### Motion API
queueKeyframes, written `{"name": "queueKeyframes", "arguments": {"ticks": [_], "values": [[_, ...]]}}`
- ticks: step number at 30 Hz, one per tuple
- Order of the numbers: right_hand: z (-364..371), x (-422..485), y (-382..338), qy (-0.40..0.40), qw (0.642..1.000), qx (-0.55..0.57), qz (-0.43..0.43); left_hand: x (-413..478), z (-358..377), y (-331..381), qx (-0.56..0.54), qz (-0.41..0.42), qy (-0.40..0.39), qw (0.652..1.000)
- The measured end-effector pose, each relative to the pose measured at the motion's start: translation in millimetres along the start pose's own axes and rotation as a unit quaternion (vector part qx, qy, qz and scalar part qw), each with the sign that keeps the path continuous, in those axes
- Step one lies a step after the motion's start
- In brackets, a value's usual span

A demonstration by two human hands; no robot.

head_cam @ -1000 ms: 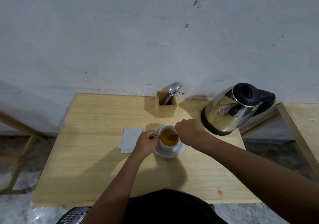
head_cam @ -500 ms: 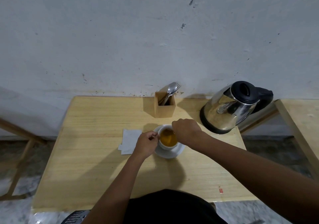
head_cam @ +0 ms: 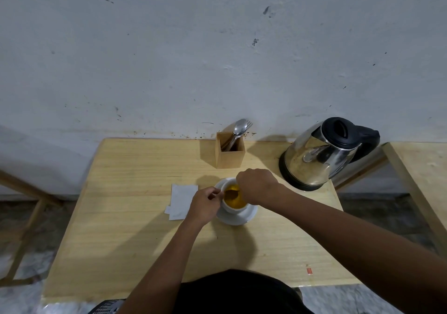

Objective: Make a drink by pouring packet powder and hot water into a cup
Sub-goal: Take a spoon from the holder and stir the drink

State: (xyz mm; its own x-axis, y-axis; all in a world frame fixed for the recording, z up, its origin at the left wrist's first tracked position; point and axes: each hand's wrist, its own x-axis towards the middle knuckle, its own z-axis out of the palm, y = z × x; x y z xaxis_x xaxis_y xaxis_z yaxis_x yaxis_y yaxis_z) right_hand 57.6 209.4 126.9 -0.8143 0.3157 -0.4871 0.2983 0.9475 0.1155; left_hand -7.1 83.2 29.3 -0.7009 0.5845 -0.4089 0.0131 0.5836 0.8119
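1. Our left hand [head_cam: 203, 206] pinches something small at the near left rim of the cup [head_cam: 233, 205], its grip pressed together; we cannot tell if it is the cup's handle.
2. Our right hand [head_cam: 257, 185] is curled over the cup, its grip closed around a spoon [head_cam: 231, 194] dipped in the orange drink.
3. We count one cup, on one saucer [head_cam: 238, 218], mid-counter.
4. Two empty white packets [head_cam: 181, 201] lie just left of the left hand.
5. One kettle [head_cam: 319, 154] stands at the counter's [head_cam: 125, 241] far right corner; one wooden cutlery holder [head_cam: 229, 154] stands at the far edge.
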Motion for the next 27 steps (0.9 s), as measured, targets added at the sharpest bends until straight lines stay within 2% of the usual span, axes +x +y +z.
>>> {"name": "queueKeyframes", "arguments": {"ticks": [6,13,21,27], "values": [[0.7,-1.1,1.9,0.029,0.999,-0.028,0.017,-1.1,-0.4,0.2,-0.005,-0.003,-0.002,1.0],[-1.4,-1.6,1.6,-0.014,1.0,-0.012,-0.004,-1.2,0.1,1.7,-0.01,-0.014,0.0,1.0],[3.3,1.8,-1.4,0.036,0.999,-0.013,0.017,-3.7,-0.9,3.1,-0.008,-0.009,0.001,1.0],[-0.7,1.0,-0.2,-0.012,1.0,-0.012,0.013,-3.2,-1.0,3.1,-0.01,-0.018,0.0,1.0]]}}
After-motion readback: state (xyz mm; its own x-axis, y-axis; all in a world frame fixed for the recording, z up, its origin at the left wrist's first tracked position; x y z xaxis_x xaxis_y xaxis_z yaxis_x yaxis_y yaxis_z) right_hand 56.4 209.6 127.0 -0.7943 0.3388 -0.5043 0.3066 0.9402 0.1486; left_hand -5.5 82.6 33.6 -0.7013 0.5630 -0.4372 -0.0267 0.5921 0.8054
